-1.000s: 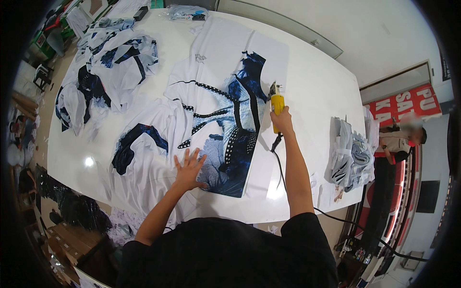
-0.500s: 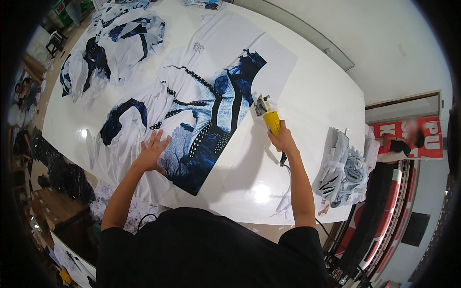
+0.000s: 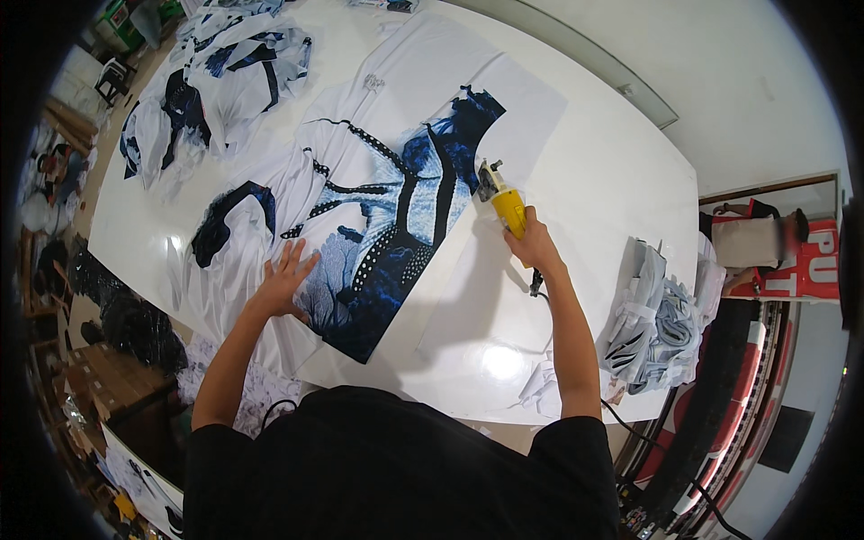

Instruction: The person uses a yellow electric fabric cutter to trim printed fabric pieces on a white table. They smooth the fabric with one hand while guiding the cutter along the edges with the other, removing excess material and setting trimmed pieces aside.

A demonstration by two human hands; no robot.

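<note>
My right hand is wrapped round the yellow body of an electric fabric cutter. The cutter's metal head stands at the right edge of the printed fabric, near its curved dark-blue notch. White cloth with blue, black and dotted patterns makes up this piece, spread out on the table. On its near left part lies my left hand, fingers spread and palm down. Just beyond that hand, loose white cloth bunches in folds around a dark-blue curved patch. A dark cord trails from the cutter's rear beside my right forearm.
The white table carries a heap of printed cloth at the far left. Grey folded cloth bundles sit at its right edge. Black plastic and a cardboard box stand at left. Another person is beyond the right side.
The cutter and my right hand have moved slightly farther along the fabric's right edge. My left hand stays in place. The other person at right has shifted and shows more.
</note>
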